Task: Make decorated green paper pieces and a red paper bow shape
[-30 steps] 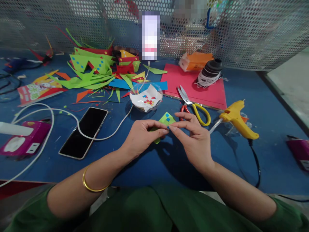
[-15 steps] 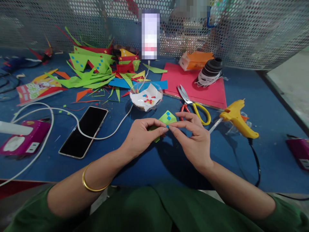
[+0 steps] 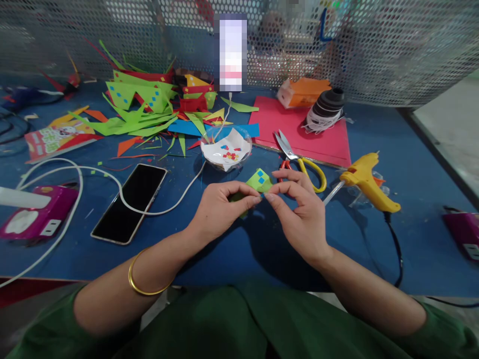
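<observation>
Pinched between the thumb and fingers of my left hand [image 3: 220, 207] is a piece of green paper [image 3: 257, 185] with blue squares on it. My right hand [image 3: 302, 214] is closed at the thumb and forefinger, and a small bit of blue paper [image 3: 262, 196] shows at their tips, against the green paper's near edge. Both hands' fingertips almost meet. Part of the green piece is covered by my left fingers. Just beyond my right hand lie scissors [image 3: 312, 172] with one red and one yellow handle.
A clear bowl [image 3: 209, 158] holds white paper and small coloured bits. Left lies a phone [image 3: 130, 204] under a white cable. Green paper masks [image 3: 144, 97] and scraps lie behind. To the right are a yellow glue gun [image 3: 370, 182], red sheets [image 3: 265, 117] and a black spool-like object [image 3: 327, 109].
My right fingertips have shifted slightly right, and the green paper has tilted a little between my hands. My left hand has hardly moved.
</observation>
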Demonstrator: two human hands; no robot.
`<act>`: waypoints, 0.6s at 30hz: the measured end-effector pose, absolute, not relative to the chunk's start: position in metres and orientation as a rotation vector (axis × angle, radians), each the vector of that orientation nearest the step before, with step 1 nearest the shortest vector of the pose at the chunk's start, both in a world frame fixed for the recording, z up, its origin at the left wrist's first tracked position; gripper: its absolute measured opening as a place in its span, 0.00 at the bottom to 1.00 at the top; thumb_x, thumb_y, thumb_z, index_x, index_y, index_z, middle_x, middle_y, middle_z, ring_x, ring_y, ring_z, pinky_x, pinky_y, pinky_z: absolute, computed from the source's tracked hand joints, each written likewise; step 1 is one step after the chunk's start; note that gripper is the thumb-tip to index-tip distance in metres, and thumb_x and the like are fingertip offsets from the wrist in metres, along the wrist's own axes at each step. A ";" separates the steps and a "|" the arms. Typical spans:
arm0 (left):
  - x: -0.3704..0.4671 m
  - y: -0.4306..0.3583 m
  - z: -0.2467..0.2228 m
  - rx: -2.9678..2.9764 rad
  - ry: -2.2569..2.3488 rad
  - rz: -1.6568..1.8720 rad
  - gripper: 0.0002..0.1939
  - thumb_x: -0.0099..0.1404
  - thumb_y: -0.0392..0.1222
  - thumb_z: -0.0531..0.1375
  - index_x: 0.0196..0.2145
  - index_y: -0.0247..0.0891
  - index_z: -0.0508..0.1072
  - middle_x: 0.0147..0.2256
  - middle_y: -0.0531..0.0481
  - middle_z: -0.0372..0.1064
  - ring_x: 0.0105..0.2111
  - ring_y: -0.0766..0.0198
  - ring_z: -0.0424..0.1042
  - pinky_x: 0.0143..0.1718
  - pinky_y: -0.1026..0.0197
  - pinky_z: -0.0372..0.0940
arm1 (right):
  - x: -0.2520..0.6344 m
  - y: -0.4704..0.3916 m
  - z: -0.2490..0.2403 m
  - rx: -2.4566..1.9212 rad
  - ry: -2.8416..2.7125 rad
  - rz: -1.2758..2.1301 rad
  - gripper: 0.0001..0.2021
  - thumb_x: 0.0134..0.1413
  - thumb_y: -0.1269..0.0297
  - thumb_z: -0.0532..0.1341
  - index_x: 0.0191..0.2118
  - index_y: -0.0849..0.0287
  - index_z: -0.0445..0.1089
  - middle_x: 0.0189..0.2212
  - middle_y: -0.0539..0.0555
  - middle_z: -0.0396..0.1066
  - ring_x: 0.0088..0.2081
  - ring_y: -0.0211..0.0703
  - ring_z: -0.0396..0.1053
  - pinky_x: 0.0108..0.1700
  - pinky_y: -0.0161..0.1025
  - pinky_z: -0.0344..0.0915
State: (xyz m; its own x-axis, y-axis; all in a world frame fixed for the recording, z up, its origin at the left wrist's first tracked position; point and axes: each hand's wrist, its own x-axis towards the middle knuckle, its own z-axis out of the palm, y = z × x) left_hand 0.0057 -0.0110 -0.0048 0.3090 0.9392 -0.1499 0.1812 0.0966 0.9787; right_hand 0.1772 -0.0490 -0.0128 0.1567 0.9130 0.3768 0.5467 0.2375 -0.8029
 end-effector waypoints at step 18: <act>0.009 -0.012 -0.007 1.294 1.090 0.776 0.10 0.58 0.43 0.68 0.32 0.36 0.73 0.25 0.53 0.74 0.27 0.66 0.75 0.30 0.65 0.66 | 0.180 -0.043 -0.015 -1.510 -1.152 1.025 0.09 0.54 0.58 0.66 0.31 0.58 0.73 0.25 0.46 0.70 0.24 0.33 0.60 0.25 0.33 0.57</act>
